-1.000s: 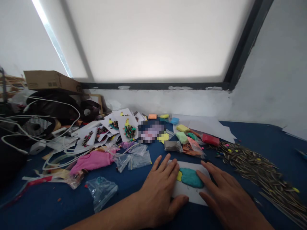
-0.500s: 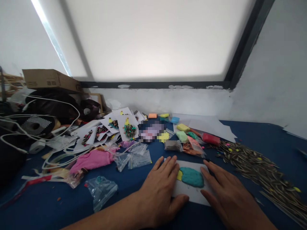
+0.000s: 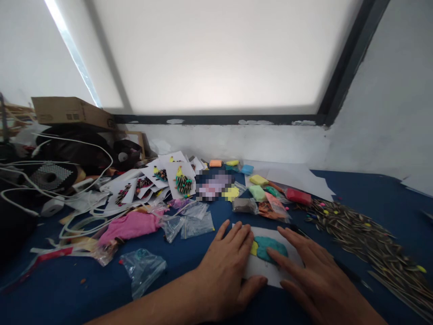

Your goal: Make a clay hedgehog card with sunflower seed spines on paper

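Your left hand (image 3: 226, 266) lies flat, fingers together, on the left side of a white paper card (image 3: 259, 275); your right hand (image 3: 321, 275) is spread, gripping nothing visible. Its index finger has just moved inward onto the flat, oval teal clay (image 3: 274, 243) on the card, so you seem to be pressing its surface. Your left fingers partly hide the small yellow clay patch (image 3: 253, 248). Striped seeds (image 3: 358, 230) heap rightward; a bagged grey-brown clay block (image 3: 244, 206) sits just beyond the card, limiting room there.

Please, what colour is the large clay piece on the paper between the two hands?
The clay piece is teal; the head view shows it best.
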A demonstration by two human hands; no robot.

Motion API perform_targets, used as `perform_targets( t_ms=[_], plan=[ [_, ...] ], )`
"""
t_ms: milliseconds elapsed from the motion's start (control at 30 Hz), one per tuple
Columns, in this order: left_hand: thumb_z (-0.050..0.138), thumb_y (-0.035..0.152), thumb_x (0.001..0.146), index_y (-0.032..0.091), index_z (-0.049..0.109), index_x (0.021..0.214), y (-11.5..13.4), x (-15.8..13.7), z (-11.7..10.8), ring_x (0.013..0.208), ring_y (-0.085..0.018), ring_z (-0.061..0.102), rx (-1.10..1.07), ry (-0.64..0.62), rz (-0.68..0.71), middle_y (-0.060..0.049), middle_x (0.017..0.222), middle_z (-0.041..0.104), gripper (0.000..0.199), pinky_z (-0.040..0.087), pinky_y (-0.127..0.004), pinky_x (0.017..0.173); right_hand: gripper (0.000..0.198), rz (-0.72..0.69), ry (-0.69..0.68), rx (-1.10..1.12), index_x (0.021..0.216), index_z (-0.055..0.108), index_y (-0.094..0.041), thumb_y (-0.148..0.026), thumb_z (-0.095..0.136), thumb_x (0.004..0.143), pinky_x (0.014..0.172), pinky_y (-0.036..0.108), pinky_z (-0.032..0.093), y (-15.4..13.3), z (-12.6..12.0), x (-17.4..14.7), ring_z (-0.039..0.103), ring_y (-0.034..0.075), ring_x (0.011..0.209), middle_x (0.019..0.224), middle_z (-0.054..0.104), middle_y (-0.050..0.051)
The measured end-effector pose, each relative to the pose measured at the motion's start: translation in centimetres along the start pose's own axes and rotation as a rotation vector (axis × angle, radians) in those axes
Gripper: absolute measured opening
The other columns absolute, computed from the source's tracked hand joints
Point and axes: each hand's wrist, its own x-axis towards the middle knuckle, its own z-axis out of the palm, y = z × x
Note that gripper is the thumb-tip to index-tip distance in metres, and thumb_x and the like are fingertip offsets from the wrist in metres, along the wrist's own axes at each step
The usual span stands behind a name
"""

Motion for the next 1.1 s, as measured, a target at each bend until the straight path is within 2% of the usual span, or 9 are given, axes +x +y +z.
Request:
perform_targets(
  t_ms=[133,400,600,833,1100],
  plan=[
    [0.033,0.058,0.092,0.01,0.03,0.146,0.1,0.1,-0.1,0.141,-0.031,0.02,-0.007,-0.017,-0.01,-0.014,0.151,0.027,0.072,0.006,-0.049,0.117,0.036,-0.016,-0.048,-0.026,0.124,0.061,-0.029,-0.036,0.051,0.089,0.085,0.049,0.049,0.0,0.2,0.0,0.051,0.033,0.121,0.136,0.052,0.016],
    [0.034,0.057,0.092,0.009,0.029,0.146,0.2,0.0,-0.3,0.141,-0.031,0.02,-0.013,-0.024,-0.008,-0.015,0.151,0.027,0.072,0.004,-0.049,0.117,0.042,-0.002,-0.056,-0.054,0.128,0.057,-0.026,-0.04,0.051,0.089,0.084,0.047,0.049,0.2,0.2,0.1,0.051,0.033,0.121,0.137,0.051,0.018],
    [0.033,0.057,0.092,0.01,0.031,0.145,0.0,0.0,0.2,0.141,-0.032,0.02,-0.01,-0.003,-0.001,-0.015,0.151,0.027,0.071,0.006,-0.05,0.117,0.039,0.018,-0.097,-0.068,0.125,0.059,-0.028,-0.037,0.055,0.087,0.091,0.048,0.044,0.0,0.1,0.7,0.046,0.033,0.126,0.14,0.049,0.015],
    [0.034,0.057,0.092,0.008,0.031,0.145,-0.1,0.2,0.2,0.141,-0.032,0.021,-0.001,-0.006,0.004,-0.016,0.151,0.028,0.072,0.007,-0.051,0.116,0.041,0.017,-0.05,-0.092,0.125,0.059,-0.022,-0.041,0.049,0.09,0.085,0.047,0.048,0.0,0.1,0.8,0.052,0.034,0.12,0.133,0.053,0.021],
    [0.037,0.058,0.09,0.01,0.033,0.144,-0.2,0.2,0.3,0.14,-0.032,0.022,-0.033,0.002,-0.007,-0.014,0.15,0.03,0.072,0.007,-0.052,0.116,0.041,0.049,-0.068,-0.065,0.122,0.062,-0.023,-0.044,0.047,0.091,0.084,0.047,0.049,0.1,0.1,1.1,0.053,0.034,0.119,0.131,0.055,0.02]
  ],
)
